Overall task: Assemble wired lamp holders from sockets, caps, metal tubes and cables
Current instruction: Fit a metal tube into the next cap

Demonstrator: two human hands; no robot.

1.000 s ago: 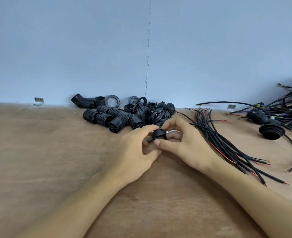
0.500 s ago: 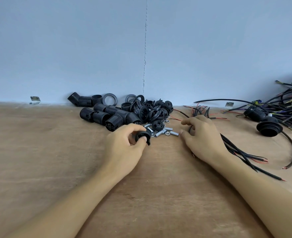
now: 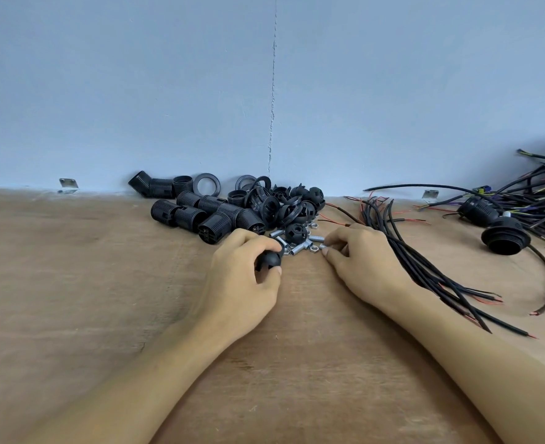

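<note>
Slippage is my main worry. Left hand (image 3: pixel 242 277) grips a black cap (image 3: pixel 268 259) between thumb and curled fingers, low over the table (image 3: pixel 104 283), just beside the small heap of tubes (image 3: pixel 297 248). Right hand (image 3: pixel 361 264) has thumb and forefinger curled at a tube on the heap's right edge; I cannot tell whether they have closed on it. The tubes look short, round and slick, so a loose pinch could send one rolling under the cables (image 3: pixel 409 261) just beside that hand, or scatter the nuts (image 3: pixel 313 249). Started crooked, its thread might bind in the cap.

Two hands (image 3: pixel 242 283), one held cap (image 3: pixel 268 258), two wired lamp holders (image 3: pixel 505 240).
</note>
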